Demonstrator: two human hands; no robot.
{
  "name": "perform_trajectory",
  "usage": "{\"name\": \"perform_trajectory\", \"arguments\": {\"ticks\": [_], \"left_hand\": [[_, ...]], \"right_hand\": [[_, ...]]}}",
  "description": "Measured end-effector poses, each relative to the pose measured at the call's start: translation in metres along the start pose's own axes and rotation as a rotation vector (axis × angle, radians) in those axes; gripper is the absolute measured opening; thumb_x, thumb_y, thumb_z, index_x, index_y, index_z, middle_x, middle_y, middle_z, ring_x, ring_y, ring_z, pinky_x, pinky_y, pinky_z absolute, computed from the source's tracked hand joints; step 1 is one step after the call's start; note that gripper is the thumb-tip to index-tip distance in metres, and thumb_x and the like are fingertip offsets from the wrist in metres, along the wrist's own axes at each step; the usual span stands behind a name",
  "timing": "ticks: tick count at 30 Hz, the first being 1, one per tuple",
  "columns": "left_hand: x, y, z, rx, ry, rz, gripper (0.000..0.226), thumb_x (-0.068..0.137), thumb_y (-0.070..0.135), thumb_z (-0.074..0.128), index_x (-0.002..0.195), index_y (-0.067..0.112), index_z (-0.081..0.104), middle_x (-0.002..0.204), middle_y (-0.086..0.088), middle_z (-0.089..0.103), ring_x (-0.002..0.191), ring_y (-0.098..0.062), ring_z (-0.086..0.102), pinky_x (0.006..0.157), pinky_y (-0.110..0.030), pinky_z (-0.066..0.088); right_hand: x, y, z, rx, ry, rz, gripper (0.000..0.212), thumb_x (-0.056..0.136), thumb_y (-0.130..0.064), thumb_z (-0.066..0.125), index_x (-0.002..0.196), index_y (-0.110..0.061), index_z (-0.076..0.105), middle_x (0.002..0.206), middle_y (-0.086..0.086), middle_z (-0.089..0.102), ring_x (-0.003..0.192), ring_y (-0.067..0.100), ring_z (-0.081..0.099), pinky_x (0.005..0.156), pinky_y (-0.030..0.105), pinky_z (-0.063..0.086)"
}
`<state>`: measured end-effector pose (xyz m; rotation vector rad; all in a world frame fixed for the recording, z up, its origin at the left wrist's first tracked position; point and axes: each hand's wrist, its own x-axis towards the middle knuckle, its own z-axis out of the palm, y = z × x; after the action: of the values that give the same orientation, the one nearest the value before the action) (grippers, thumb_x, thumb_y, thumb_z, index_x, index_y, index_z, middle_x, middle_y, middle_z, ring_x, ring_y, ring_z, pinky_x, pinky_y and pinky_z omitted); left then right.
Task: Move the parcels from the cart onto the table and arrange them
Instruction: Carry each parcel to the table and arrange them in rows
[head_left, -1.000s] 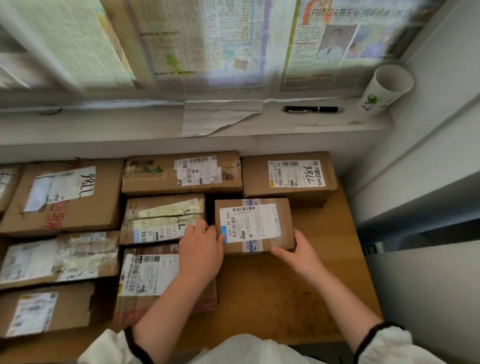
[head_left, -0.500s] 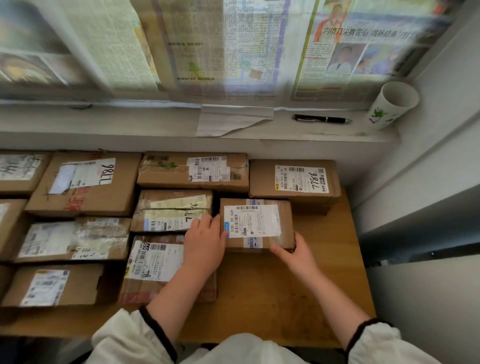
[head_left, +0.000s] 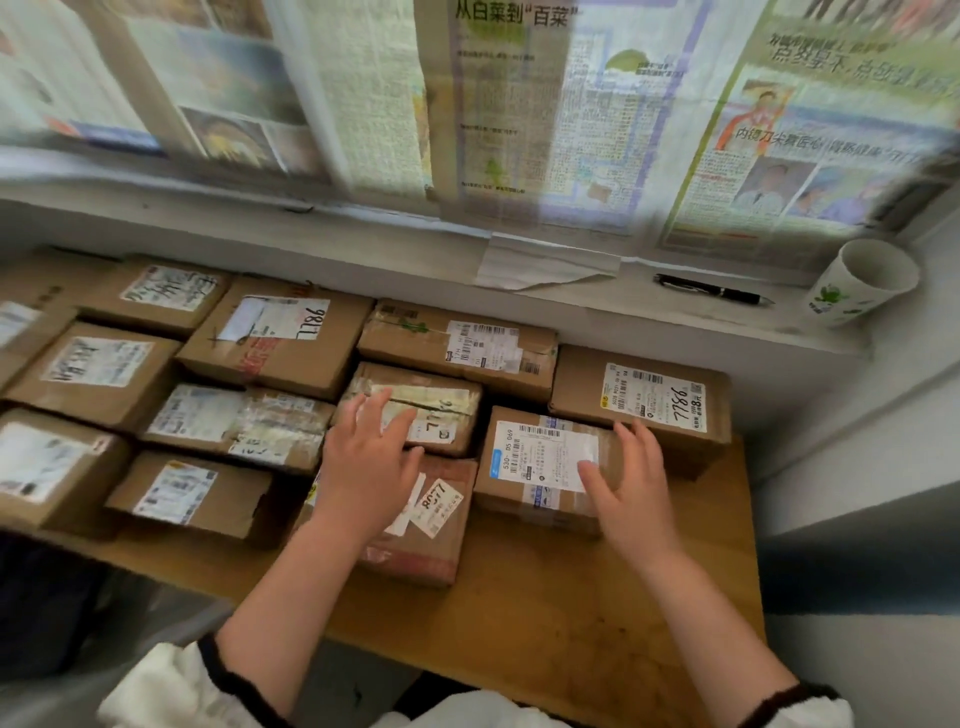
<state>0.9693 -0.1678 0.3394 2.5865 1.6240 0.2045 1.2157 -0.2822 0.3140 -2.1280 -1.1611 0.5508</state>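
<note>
Front parcel sticker (head_left: 438, 506): 8077; right parcel label (head_left: 545, 460): 530- D5 069

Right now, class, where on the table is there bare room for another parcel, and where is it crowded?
The table is bare along its near right edge, before the 530 parcel and the 8077 parcel. Left and back are packed, up to the 7766 parcel.

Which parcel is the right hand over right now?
The small parcel with the blue-edged label reading 530-D5 069, just in front of the 7766 box. The right hand is spread over its right end; the left hand is over other parcels.
</note>
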Motion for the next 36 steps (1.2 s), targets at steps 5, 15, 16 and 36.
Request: {"name": "perform_trajectory", "arguments": {"ticks": [5, 15, 16, 36], "left_hand": [[0.002, -0.049, -0.029, 0.144, -0.053, -0.124, 0.064, 0.093, 0.051, 0.039, 0.148, 0.025, 0.021, 0.158, -0.008, 0.007, 0.144, -0.032, 0.002, 0.113, -0.054, 0.017], [-0.058, -0.168, -0.092, 0.227, 0.106, -0.341, 0.074, 0.09, 0.056, 0.041, 0.149, 0.032, 0.004, 0.151, -0.001, -0.03, 0.14, -0.034, -0.021, 0.109, -0.063, 0.007], [-0.071, -0.187, -0.101, 0.234, 0.111, -0.369, 0.075, 0.09, 0.056, 0.042, 0.148, 0.033, 0.002, 0.15, -0.001, -0.031, 0.14, -0.035, -0.021, 0.109, -0.063, 0.008], [-0.354, -0.491, -0.167, 0.186, 0.226, -1.022, 0.07, 0.089, 0.047, 0.051, 0.148, 0.032, 0.017, 0.157, -0.003, -0.006, 0.143, -0.031, -0.004, 0.11, -0.058, 0.015]], "right_hand": [[0.028, -0.05, -0.001, -0.438, 0.001, -0.336, 0.061, 0.09, -0.05, 0.05, 0.144, -0.027, 0.033, 0.159, 0.005, -0.002, 0.145, 0.03, -0.008, 0.113, 0.046, -0.002], [0.013, -0.229, 0.083, -0.639, -0.169, -0.763, 0.064, 0.09, -0.054, 0.047, 0.146, -0.039, 0.02, 0.154, -0.005, -0.023, 0.14, 0.031, -0.026, 0.108, 0.054, -0.013], [0.005, -0.246, 0.094, -0.641, -0.173, -0.782, 0.065, 0.089, -0.055, 0.047, 0.146, -0.039, 0.02, 0.154, -0.005, -0.022, 0.14, 0.031, -0.025, 0.107, 0.053, -0.014], [-0.199, -0.519, 0.389, -0.356, -0.536, -1.123, 0.067, 0.087, -0.054, 0.052, 0.146, -0.039, 0.022, 0.158, -0.003, -0.003, 0.144, 0.028, -0.013, 0.112, 0.055, -0.001]]}}
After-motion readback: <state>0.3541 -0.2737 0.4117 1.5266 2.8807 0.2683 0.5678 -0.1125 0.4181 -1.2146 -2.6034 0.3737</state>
